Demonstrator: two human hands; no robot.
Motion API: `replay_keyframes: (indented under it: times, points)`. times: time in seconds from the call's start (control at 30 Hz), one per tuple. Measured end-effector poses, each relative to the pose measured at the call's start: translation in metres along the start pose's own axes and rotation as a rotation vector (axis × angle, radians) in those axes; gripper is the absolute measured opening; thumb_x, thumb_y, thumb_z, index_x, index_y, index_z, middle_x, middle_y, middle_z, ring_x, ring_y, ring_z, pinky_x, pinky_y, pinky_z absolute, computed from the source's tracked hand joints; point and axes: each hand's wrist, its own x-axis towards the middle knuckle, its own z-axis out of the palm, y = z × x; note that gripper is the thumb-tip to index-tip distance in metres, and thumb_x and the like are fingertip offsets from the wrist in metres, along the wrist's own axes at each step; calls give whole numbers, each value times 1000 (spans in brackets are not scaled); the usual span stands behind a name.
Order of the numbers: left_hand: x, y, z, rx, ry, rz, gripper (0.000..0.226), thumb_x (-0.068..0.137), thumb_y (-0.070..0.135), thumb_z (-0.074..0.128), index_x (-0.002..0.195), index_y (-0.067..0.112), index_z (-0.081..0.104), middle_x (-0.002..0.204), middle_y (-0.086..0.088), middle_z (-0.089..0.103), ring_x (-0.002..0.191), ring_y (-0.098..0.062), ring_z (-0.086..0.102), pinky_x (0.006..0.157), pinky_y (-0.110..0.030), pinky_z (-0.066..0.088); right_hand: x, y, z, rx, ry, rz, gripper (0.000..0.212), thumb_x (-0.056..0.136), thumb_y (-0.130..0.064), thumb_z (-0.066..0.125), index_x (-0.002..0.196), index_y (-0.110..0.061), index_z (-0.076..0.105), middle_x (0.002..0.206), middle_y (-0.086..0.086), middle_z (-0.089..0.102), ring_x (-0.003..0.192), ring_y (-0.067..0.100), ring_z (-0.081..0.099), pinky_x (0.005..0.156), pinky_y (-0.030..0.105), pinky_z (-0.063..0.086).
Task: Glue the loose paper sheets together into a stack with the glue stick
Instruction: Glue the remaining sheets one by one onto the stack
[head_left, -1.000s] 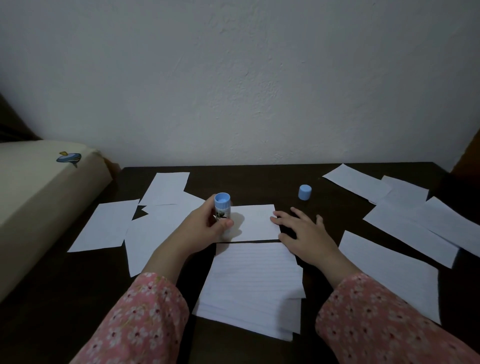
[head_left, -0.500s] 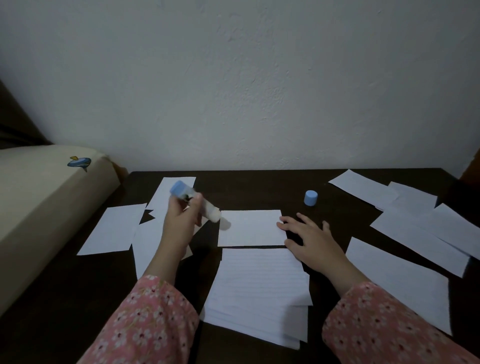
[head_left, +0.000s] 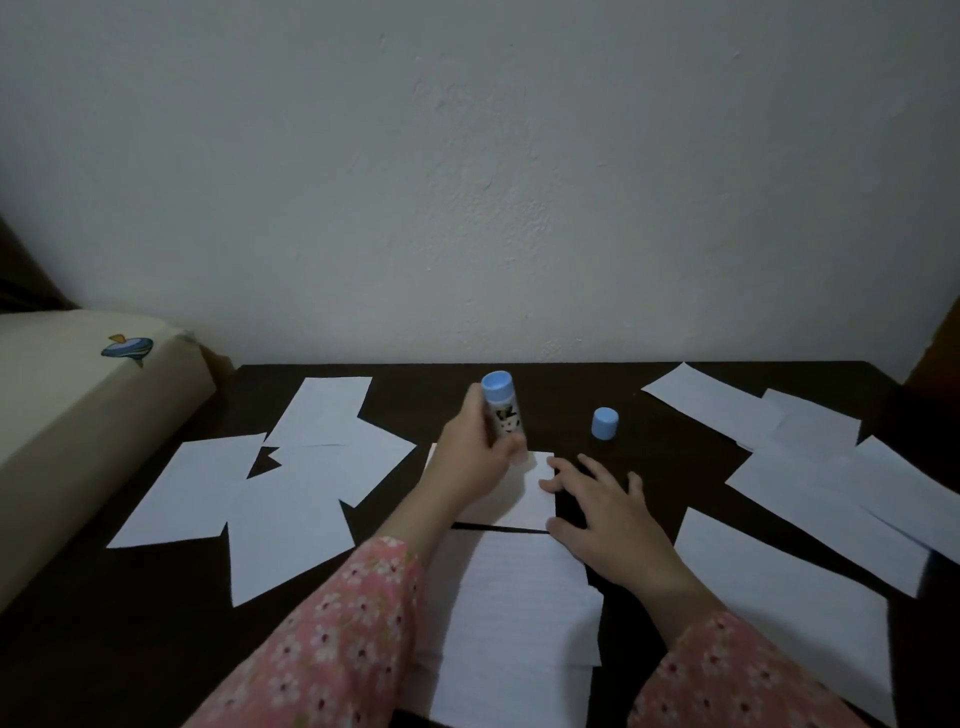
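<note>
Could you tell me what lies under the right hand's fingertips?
The right hand rests with straight fingers on the right edge of a small paper sheet; its palm lies over the dark table. The left hand, holding the glue stick, covers much of the sheet.

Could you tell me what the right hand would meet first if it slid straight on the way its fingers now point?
The right hand lies flat, fingers aimed up and left across the small sheet. Going straight on, it would probably first meet the left hand, which holds the glue stick upright on that sheet, though depth is uncertain.
</note>
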Motion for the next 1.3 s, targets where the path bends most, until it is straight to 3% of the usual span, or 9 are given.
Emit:
replay_keyframes:
  times: [0.63, 0.8, 1.3]
  points:
    - [25, -1, 26, 177, -90, 90, 42, 88, 14, 65, 121, 21, 41, 123, -5, 59, 116, -20, 56, 84, -26, 44, -1, 1, 0, 9, 17, -29, 32, 91, -35, 55, 122, -37, 47, 153, -20, 25, 146, 7, 5, 116, 54, -5]
    - [26, -4, 17, 189, -135, 83, 48, 87, 12, 65, 127, 21, 39, 129, -5, 56, 121, -20, 52, 91, -29, 43, 0, 1, 0, 0, 8, -29, 38, 91, -36, 55, 127, -38, 45, 153, -20, 25, 146, 6, 5, 116, 54, -5]
    - [25, -37, -40, 206, -44, -26, 56, 89, 14, 64, 136, 24, 36, 127, -3, 57, 114, -18, 55, 87, -29, 44, 2, 4, 4, 6, 28, -32, 41, 91, -33, 53, 131, -36, 45, 153, -22, 24, 145, 4, 4, 115, 55, -6]
